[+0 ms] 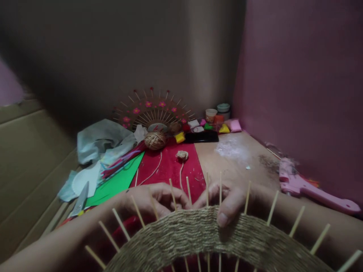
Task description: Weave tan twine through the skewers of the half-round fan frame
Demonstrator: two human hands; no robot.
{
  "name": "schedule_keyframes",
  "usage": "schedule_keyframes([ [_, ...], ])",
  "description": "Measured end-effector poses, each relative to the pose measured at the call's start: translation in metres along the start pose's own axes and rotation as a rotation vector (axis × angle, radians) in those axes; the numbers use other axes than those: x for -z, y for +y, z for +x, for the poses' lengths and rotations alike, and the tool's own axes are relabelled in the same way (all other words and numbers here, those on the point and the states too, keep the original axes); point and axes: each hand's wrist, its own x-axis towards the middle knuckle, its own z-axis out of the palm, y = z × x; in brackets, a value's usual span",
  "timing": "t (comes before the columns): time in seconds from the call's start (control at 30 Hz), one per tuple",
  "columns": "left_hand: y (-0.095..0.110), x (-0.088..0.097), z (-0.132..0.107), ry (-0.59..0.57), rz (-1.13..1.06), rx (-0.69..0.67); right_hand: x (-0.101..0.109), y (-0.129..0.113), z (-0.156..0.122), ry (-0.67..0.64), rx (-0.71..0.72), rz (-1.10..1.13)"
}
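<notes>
Woven twine band [198, 234], fan-shaped and threaded through with pale wooden sticks [320, 239], is held up at the near edge of the tabletop [211, 166], its curved rim turned toward the far edge. By the right hand [234, 200] the rim is pinched, the thumb being laid on the front face and the fingers kept behind. The left hand [163, 198] is placed behind the same rim with its fingers curled among the stick ends; whether anything is gripped by them cannot be told.

Beyond the hands, a small twine ball [182, 155] is seen on a red sheet [170, 166], its loose strand run down toward the fingers. Farther back, a larger twine ball [155, 140] is set beside a black phone [202, 136]. At the far edge a flower-decorated fan [150, 107] is stood upright against the wall. Along the left edge, scissors [83, 196] are laid near a green sheet [116, 185]; by the right edge, a pink glue gun [306, 187] is placed.
</notes>
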Motion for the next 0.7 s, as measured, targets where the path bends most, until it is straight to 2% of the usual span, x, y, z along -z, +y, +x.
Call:
schedule_keyframes([
  [0.13, 0.003, 0.013, -0.003, 0.028, 0.262, -0.033, 0.004, 0.003, 0.006, 0.006, 0.069, 0.024],
  [0.23, 0.014, 0.019, -0.008, 0.036, 0.459, -0.067, 0.002, 0.002, 0.007, 0.055, 0.067, -0.015],
  [0.33, 0.026, 0.024, -0.015, 0.054, 0.562, -0.128, -0.002, 0.002, 0.006, 0.119, 0.064, -0.032],
  [0.47, 0.033, 0.032, -0.022, 0.101, 0.544, -0.206, -0.005, 0.003, 0.006, 0.157, 0.078, -0.004],
  [0.6, 0.028, 0.034, -0.021, 0.325, 0.436, -0.301, -0.005, 0.004, 0.006, 0.189, 0.063, 0.001],
  [0.7, 0.025, 0.03, -0.018, 0.416, 0.361, -0.348, -0.004, 0.005, 0.007, 0.2, 0.07, -0.039],
])
